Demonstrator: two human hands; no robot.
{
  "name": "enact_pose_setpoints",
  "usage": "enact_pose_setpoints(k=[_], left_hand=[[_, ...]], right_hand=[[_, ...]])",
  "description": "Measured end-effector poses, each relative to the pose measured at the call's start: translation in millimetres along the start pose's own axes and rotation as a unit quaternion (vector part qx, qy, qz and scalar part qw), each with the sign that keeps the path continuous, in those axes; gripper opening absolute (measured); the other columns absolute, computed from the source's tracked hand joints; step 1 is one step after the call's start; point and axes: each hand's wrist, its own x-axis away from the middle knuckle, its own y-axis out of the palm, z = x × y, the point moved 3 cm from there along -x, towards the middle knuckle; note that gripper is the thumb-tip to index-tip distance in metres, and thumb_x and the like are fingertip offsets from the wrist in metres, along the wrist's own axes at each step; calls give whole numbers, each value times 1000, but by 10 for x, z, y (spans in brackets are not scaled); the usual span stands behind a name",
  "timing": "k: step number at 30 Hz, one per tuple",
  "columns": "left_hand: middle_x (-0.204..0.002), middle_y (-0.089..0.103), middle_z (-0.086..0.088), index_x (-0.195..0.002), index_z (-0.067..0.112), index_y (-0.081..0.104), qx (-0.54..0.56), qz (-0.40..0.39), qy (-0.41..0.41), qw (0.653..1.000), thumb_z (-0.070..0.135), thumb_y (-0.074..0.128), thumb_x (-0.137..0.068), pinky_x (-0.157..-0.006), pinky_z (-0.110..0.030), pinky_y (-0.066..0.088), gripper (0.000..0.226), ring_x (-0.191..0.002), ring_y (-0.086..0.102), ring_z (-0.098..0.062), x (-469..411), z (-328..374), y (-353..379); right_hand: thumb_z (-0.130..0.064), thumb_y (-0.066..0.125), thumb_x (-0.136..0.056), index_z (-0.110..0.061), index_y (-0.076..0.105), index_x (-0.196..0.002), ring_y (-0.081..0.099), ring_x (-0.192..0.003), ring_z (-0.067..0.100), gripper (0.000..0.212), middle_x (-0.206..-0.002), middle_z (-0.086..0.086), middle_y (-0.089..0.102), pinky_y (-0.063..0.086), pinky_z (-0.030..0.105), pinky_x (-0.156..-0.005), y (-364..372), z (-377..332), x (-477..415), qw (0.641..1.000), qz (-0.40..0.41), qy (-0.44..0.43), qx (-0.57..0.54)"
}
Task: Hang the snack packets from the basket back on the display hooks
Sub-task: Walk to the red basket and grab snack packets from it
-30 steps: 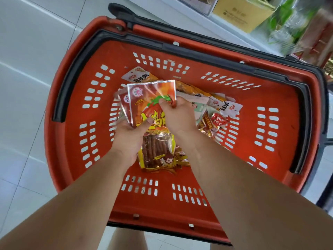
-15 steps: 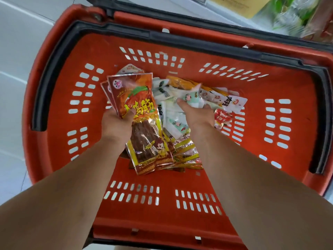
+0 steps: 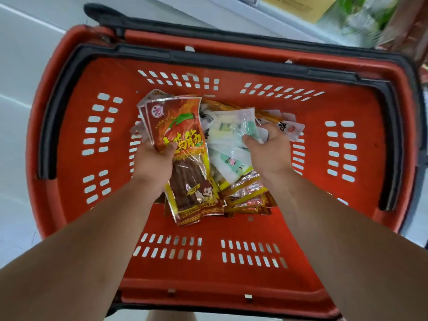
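Head view: my left hand [image 3: 152,163] clamps a stack of red packets [image 3: 183,135], tops pointing far, probably to line them up for hooks; my right hand [image 3: 271,151] pinches a pale packet [image 3: 231,128] from the pile in the basket [image 3: 347,205].

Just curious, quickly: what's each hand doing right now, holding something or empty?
Left hand: holding a stack of red snack packets.
Right hand: gripping a pale packet on the pile in the basket.
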Motion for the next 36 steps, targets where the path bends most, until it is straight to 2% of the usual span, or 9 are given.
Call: enact_pose_setpoints(k=[5, 10, 12, 16, 20, 24, 27, 29, 36], left_hand=[[-43, 50, 14, -78, 23, 55, -21, -12, 28, 999, 25, 65, -103, -33, -17, 29, 27, -32, 39, -3, 413, 206, -227], [-70, 65, -4, -106, 7, 67, -151, -33, 106, 982, 30, 61, -104, -45, -26, 42, 24, -53, 56, -19, 919, 642, -400], [-84, 69, -8, -112, 8, 65, -205, -33, 132, 969, 33, 57, -105, -63, -36, 52, 27, -72, 64, -29, 1105, 826, -483], [-91, 70, -6, -120, 12, 62, -219, -42, 143, 964, 30, 55, -107, -69, -38, 53, 24, -74, 67, -28, 1407, 1192, -629], [-76, 64, 3, -104, 24, 67, -164, -117, 143, 969, 25, 60, -106, -53, -25, 43, 8, -59, 59, -15, 1757, 1624, -665], [-92, 77, -3, -87, 33, 68, -97, -172, 116, 973, 23, 72, -98, -67, -26, 47, 15, -77, 67, -21, 2115, 1945, -747], [-86, 74, -7, -90, 25, 73, -85, -177, 101, 975, 26, 71, -98, -64, -28, 43, 8, -75, 62, -23, 2424, 2119, -926], [-80, 69, -4, -89, 24, 71, -67, -156, 102, 980, 26, 67, -101, -61, -26, 41, 13, -73, 59, -22, 2614, 2252, -1090], [-96, 79, -4, -93, 30, 73, -62, -154, 131, 977, 30, 68, -100, -85, -35, 53, 8, -94, 74, -27, 3409, 2811, -1577]], right_hand=[[-17, 78, -89, -11, 72, -102, 68, -86, 24, 15, -92, 4, 72, 58, 40, -74, -643, -256, 191, 991, -14, -77, 108], [-14, 79, -89, -28, 70, -93, 56, -68, -3, 17, -75, -23, 55, 37, 4, -60, -1231, -578, 484, 981, -76, -103, 143], [-14, 80, -89, -15, 74, -96, 51, -72, -4, 10, -77, -22, 54, 33, 1, -63, -1436, -737, 596, 967, -108, -131, 188], [-20, 79, -91, -7, 70, -124, 57, -110, 11, 37, -116, -2, 66, 31, 11, -81, -1792, -1101, 852, 941, -183, -163, 232], [-23, 81, -89, -18, 70, -102, 56, -83, 0, 18, -95, -13, 61, 37, 23, -79, -2043, -1557, 1133, 917, -281, -180, 220], [-20, 82, -88, -1, 73, -111, 60, -91, 17, 32, -114, 16, 70, 40, 22, -70, -2223, -1979, 1421, 902, -325, -183, 216], [-21, 85, -85, -21, 75, -92, 61, -74, 6, 12, -91, -4, 69, 42, 25, -71, -2429, -2243, 1648, 900, -348, -167, 201], [-24, 85, -85, -25, 73, -97, 60, -87, -1, 17, -97, -15, 65, 45, 27, -82, -2606, -2410, 1825, 893, -365, -158, 210], [-24, 86, -84, -26, 73, -98, 63, -87, -4, 19, -100, -15, 68, 48, 24, -80, -3191, -3114, 2557, 884, -370, -197, 208]])
